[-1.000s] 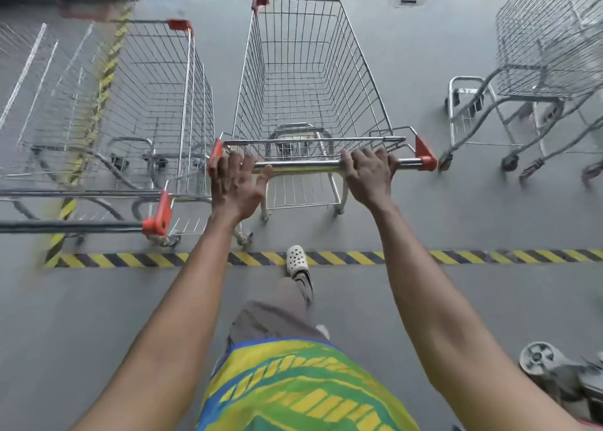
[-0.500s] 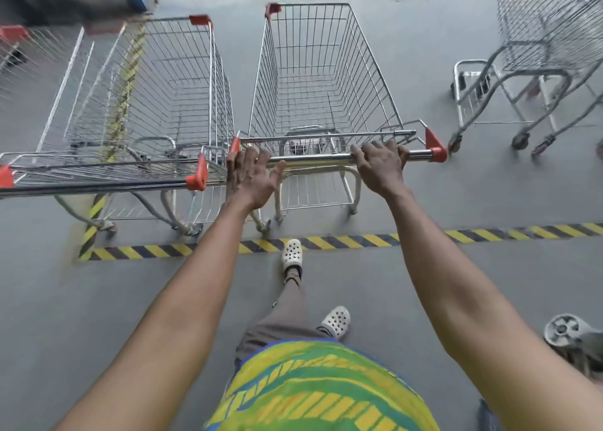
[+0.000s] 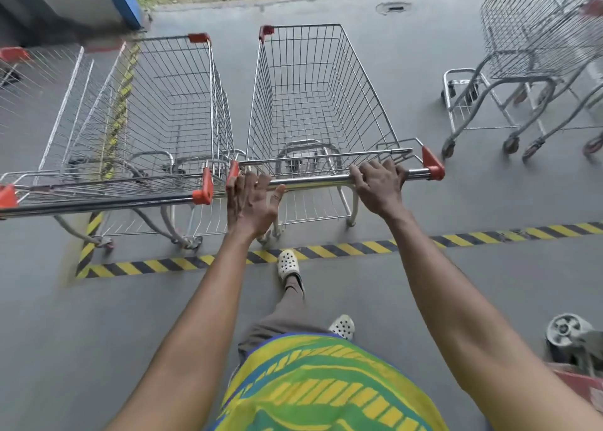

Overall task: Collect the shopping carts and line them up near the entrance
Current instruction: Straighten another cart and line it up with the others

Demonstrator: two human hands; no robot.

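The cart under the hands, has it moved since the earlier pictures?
Yes. The cart rolled backward: its rear wheels are now nearer the striped floor tape than before.

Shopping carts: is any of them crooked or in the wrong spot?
Yes. The carts on the right stand apart from the row and look turned at an angle to it. The held cart and the neighbour cart sit side by side, roughly straight. Nothing looks broken or spilled.

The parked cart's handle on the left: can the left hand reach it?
Probably yes: the left hand rests on the middle cart's handle, right beside the parked handle's red end cap, nothing between.
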